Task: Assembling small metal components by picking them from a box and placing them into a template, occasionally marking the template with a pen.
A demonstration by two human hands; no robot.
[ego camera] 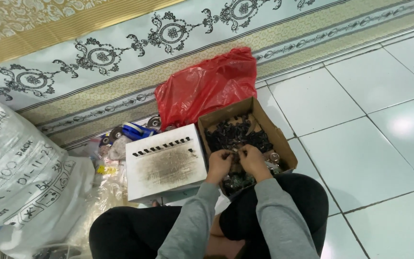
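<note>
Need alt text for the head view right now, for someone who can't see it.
Seated on a tiled floor, a person holds both hands, left hand and right hand, together over an open cardboard box of small black parts, pinching something too small to identify. A white foam block lies left of the box, a red plastic bag behind it.

Illumination: even, cool indoor light, moderately bright; a soft glare patch sits on the white floor tiles (401, 127) at right, indicating an overhead source; the red plastic bag (207, 86) shows small specular highlights; shadows are weak and diffuse, darkest inside the cardboard box (283, 144) and beneath the person's legs; definition is soft throughout, with fine detail in the box contents unresolved; slight wide-angle bending of the tile lines near the frame edges.
</note>
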